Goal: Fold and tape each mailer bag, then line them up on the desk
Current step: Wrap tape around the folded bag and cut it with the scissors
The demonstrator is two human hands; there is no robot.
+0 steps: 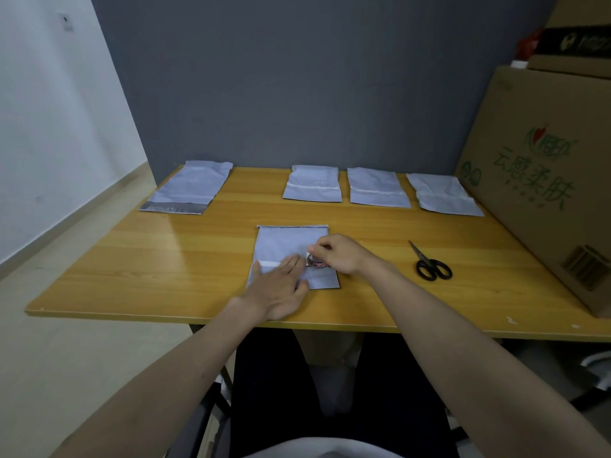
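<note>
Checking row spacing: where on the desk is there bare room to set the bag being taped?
Bare wood lies between the unfolded bag at far left and the three folded bags, and along the desk's near left. The right is crowded: scissors, cardboard box.

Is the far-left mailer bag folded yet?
Not folded: the far-left mailer bag lies spread full length, its grey adhesive strip exposed at the near end.

Desk (165, 259) layout: one folded mailer bag (281, 242) lies near the front centre, a tape roll (315, 262) on it. Behind it, three folded bags (313, 184) (378, 187) (443, 195) lie in a row; an unfolded bag (188, 186) lies at back left. Scissors (429, 263) lie right of centre; a cardboard box (542, 180) stands at the right edge.
</note>
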